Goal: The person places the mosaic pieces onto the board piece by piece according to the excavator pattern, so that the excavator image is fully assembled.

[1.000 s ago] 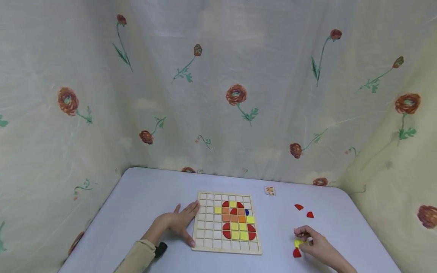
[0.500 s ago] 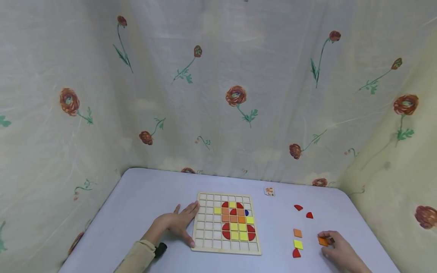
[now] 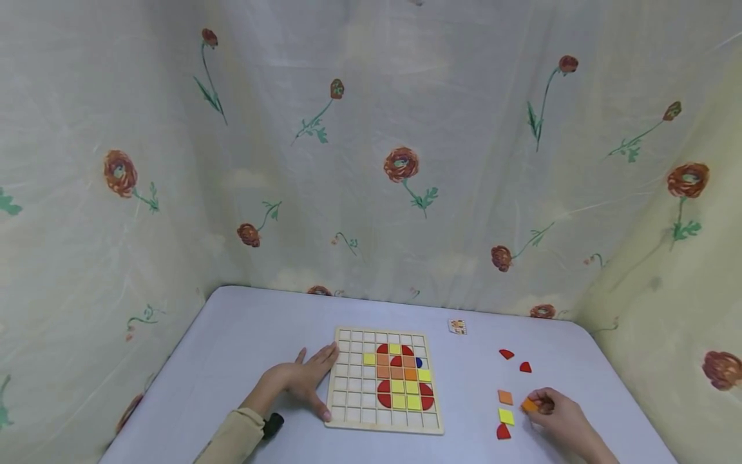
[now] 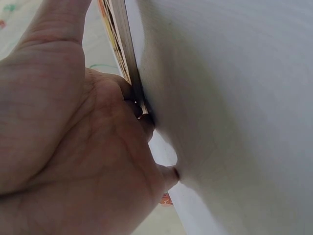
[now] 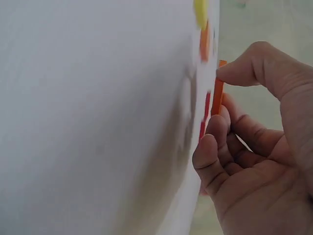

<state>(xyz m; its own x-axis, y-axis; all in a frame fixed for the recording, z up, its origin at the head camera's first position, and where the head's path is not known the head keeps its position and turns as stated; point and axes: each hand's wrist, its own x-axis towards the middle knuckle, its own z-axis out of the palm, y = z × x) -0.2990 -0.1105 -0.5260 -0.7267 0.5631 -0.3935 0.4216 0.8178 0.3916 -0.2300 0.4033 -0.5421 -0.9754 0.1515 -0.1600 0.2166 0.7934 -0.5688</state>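
My left hand [image 3: 306, 380] rests along the left edge of a wooden grid board [image 3: 352, 417], its fingers spread and touching the frame. Red, yellow, orange and blue pieces fill several cells on the board's right half. My right hand [image 3: 561, 417] pinches an orange square tile [image 3: 529, 405] between thumb and fingers, right of the board. In the right wrist view the orange tile [image 5: 218, 95] is seen edge-on, above the table. Just left of that hand lie a lighter orange square [image 3: 505, 397], a yellow square [image 3: 506, 416] and a red quarter-circle piece [image 3: 504, 431].
Two more red quarter-circle pieces [image 3: 507, 354] lie farther back on the right. A small picture card [image 3: 457, 327] is behind the board's right corner. The white table [image 3: 261, 322] is enclosed by flower-patterned curtains [image 3: 348, 193]. A dark band [image 3: 273, 425] sits at the left wrist.
The right hand released the lighter orange square above the yellow one, moved right, picked up the darker orange tile and brought it back leftward. The left hand has stayed put.
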